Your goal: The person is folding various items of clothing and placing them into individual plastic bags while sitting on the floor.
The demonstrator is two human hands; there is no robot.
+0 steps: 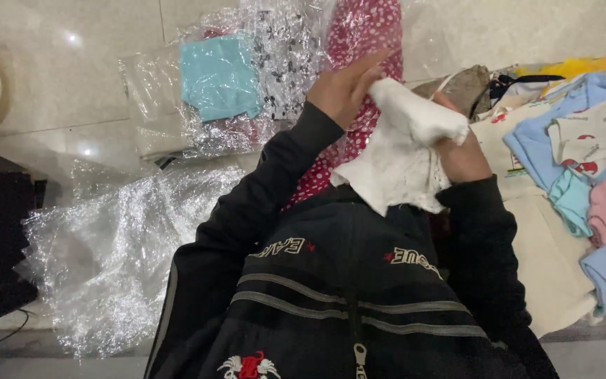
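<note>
The white cloth [405, 158] is held in front of the chest, above the black jacket [338, 281], between both hands. The left hand [345, 88] lies against the upper left edge of the cloth with the fingers extended and only partly curled; the thumb side presses the fabric. The right hand [461, 151] is closed around the upper right portion, where the fabric is bunched into a rounded roll over the fingers. The lower part hangs free in soft, uneven folds.

Handling assessment: the cloth appears light, limp and non-rigid. It drapes under its own weight and holds no shape unless gathered. The surface looks matte and woven, so slip is judged low. Breakage risk is negligible; creasing and snagging are the likely faults. The best grip points are judged to be the hem and corners, pinched between thumb and fingers, or the bunched roll already enclosed by the right hand. A one-point grip lets the rest fall open.

Surroundings: a red spotted garment in clear wrap [359, 42] stands just behind the hands. A turquoise garment in a plastic bag [219, 77] lies on the tiled floor [50, 77] to the left, near crumpled clear plastic sheeting [113, 260]. A stack of folded small garments [583, 161] lies to the right.
</note>
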